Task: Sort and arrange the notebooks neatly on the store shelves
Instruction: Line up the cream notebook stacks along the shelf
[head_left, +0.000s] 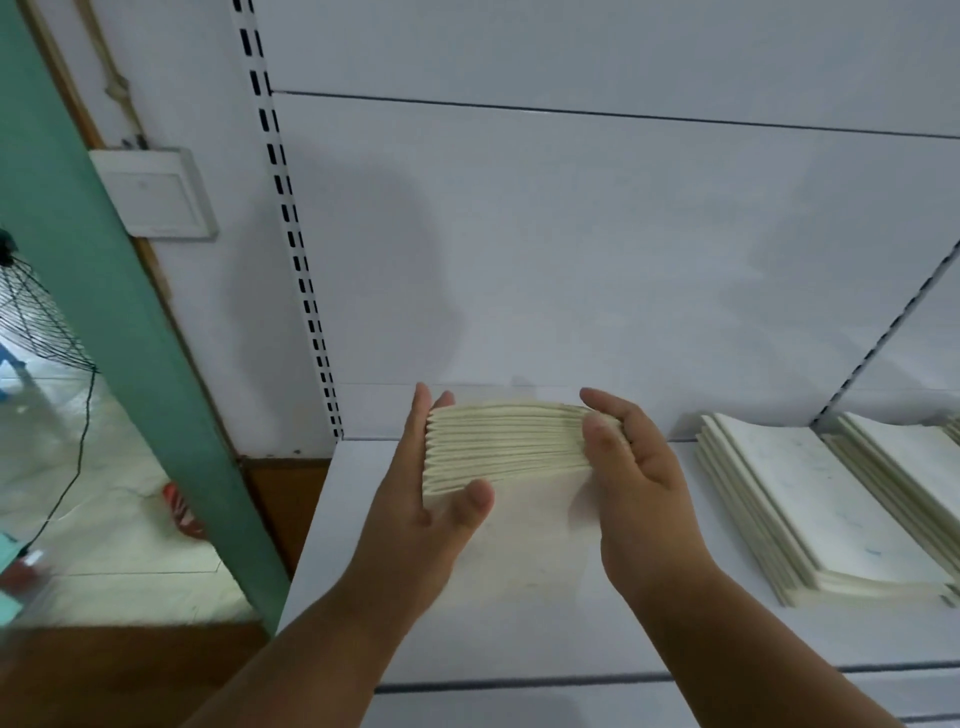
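From the head view, the left hand (436, 499) and right hand (631, 467) clasp a bundle of notebooks (506, 444) by its ends above the white shelf (519, 597); whether it touches is unclear. Two flat stacks (810, 499) lie right.

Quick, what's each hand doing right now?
Left hand: holds one end of the stack of notebooks.
Right hand: holds the other end.
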